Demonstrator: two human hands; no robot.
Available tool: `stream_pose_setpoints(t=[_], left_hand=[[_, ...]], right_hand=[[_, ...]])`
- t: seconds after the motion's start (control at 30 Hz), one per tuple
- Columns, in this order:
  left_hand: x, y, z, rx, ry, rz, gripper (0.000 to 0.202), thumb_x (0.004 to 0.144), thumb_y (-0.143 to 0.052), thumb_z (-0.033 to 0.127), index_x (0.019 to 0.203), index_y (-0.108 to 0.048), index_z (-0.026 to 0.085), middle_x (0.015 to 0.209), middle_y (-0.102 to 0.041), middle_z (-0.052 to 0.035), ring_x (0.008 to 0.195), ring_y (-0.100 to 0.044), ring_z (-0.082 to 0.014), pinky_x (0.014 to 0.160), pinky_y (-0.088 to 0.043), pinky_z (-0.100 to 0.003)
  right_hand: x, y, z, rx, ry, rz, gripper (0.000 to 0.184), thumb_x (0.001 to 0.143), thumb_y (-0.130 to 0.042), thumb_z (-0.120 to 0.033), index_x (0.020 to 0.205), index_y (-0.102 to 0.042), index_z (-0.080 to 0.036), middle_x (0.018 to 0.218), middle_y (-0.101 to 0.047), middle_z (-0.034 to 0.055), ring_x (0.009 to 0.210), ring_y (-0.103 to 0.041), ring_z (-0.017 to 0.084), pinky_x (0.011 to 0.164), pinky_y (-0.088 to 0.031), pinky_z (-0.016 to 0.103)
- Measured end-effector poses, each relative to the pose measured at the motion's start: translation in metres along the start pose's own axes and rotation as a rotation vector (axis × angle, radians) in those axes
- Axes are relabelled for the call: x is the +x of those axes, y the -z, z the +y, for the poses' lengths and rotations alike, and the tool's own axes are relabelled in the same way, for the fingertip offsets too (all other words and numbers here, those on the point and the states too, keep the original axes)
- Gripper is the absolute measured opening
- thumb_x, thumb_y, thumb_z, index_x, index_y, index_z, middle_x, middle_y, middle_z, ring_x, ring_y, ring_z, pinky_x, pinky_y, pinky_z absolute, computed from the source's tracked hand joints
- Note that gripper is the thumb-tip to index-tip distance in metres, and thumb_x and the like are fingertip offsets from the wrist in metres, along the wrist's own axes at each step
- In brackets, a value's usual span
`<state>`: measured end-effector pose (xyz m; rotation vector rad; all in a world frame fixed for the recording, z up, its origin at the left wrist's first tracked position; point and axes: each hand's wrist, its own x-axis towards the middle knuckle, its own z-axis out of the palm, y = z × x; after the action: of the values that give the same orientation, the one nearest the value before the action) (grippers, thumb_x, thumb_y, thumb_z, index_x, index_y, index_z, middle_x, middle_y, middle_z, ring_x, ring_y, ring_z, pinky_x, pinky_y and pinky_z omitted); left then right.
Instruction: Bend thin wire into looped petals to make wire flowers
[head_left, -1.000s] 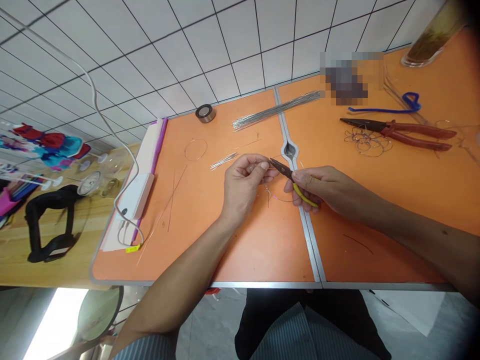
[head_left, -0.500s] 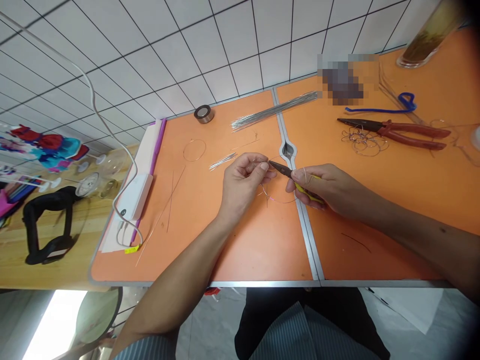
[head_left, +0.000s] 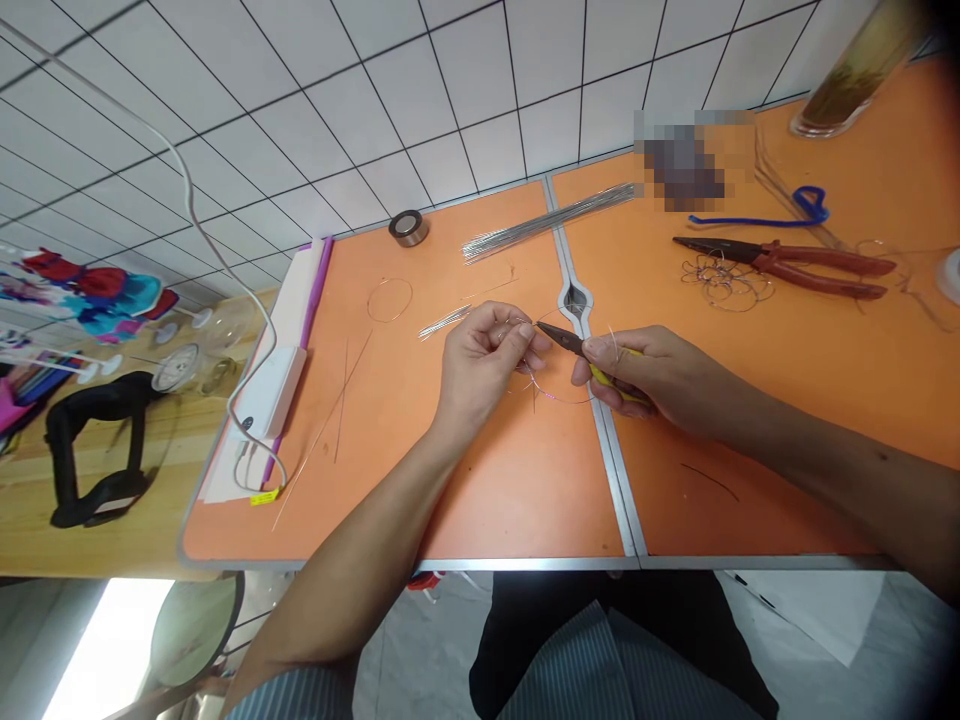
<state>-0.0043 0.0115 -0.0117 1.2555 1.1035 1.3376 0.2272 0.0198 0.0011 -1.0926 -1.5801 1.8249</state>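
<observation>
Thin wire bent into a loop (head_left: 568,400) hangs from the pinched fingers of my left hand (head_left: 491,360), over the orange table. My right hand (head_left: 637,368) is closed around yellow-handled needle-nose pliers (head_left: 562,338). Their dark tips meet the wire right at my left thumb and forefinger; whether the jaws grip it is too small to tell. Just left of my left hand lies a small bundle of short wires (head_left: 444,322). A wire ring (head_left: 389,300) rests farther left.
Behind my hands lies a long bundle of straight wires (head_left: 551,222), with a tape roll (head_left: 408,228) to its left. Red-handled pliers (head_left: 787,262) and tangled wire (head_left: 724,285) are at right, near a glass of drink (head_left: 847,90). A white power box (head_left: 270,395) sits left.
Both hands stay almost in place. My left hand has shifted very slightly left and up, and the hanging wire loop has moved a little. The pliers remain at the left fingertips.
</observation>
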Motion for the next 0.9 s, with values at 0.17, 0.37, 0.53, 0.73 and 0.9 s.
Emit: stream_pose_setpoints(t=[0.17,0.37,0.53,0.73,0.9], left_hand=[[-0.0003,-0.0005,-0.0009,0.006,-0.022,0.024,0.031,0.091,-0.090,0.044,0.089,-0.069,0.021,0.079,-0.082,-0.0022,0.060,-0.075,-0.0146,0.059,-0.061,-0.025],[-0.0041,-0.0027,0.0003,0.031,-0.030,0.057,0.033,0.090,-0.090,0.047,0.091,-0.070,0.021,0.080,-0.083,-0.0023,0.058,-0.075,-0.0142,0.058,-0.061,-0.024],[-0.0071,-0.0030,0.0025,0.040,-0.019,0.061,0.035,0.089,-0.091,0.050,0.091,-0.070,0.021,0.080,-0.082,-0.0020,0.057,-0.074,-0.0142,0.058,-0.061,-0.025],[-0.0082,-0.0044,0.0058,0.056,0.003,0.066,0.035,0.089,-0.091,0.050,0.089,-0.069,0.022,0.078,-0.082,-0.0014,0.051,-0.071,-0.0131,0.052,-0.056,-0.024],[-0.0046,-0.0027,0.0062,0.037,0.060,0.069,0.036,0.087,-0.093,0.049,0.089,-0.069,0.021,0.079,-0.082,-0.0024,0.054,-0.072,-0.0133,0.056,-0.058,-0.024]], right_hand=[[0.0001,-0.0033,-0.0024,0.072,-0.024,-0.018,0.049,0.105,-0.070,-0.066,0.090,-0.074,-0.018,0.063,-0.059,-0.0002,0.046,-0.041,0.009,0.048,-0.024,0.029],[0.0005,-0.0060,-0.0013,0.218,-0.054,-0.063,0.047,0.104,-0.072,-0.061,0.089,-0.074,-0.017,0.058,-0.056,-0.0016,0.043,-0.031,0.007,0.045,-0.018,0.027],[0.0023,-0.0038,0.0020,0.322,-0.109,-0.129,0.041,0.108,-0.065,-0.052,0.089,-0.074,-0.017,0.058,-0.050,-0.0027,0.044,-0.025,0.007,0.042,-0.013,0.025],[0.0028,-0.0036,0.0013,0.386,-0.174,-0.179,0.039,0.109,-0.061,-0.050,0.091,-0.072,-0.017,0.061,-0.050,-0.0037,0.044,-0.023,0.006,0.042,-0.011,0.024],[0.0059,-0.0027,0.0000,0.298,-0.141,-0.131,0.040,0.109,-0.064,-0.053,0.093,-0.073,-0.017,0.063,-0.055,-0.0019,0.045,-0.031,0.007,0.043,-0.017,0.024]])
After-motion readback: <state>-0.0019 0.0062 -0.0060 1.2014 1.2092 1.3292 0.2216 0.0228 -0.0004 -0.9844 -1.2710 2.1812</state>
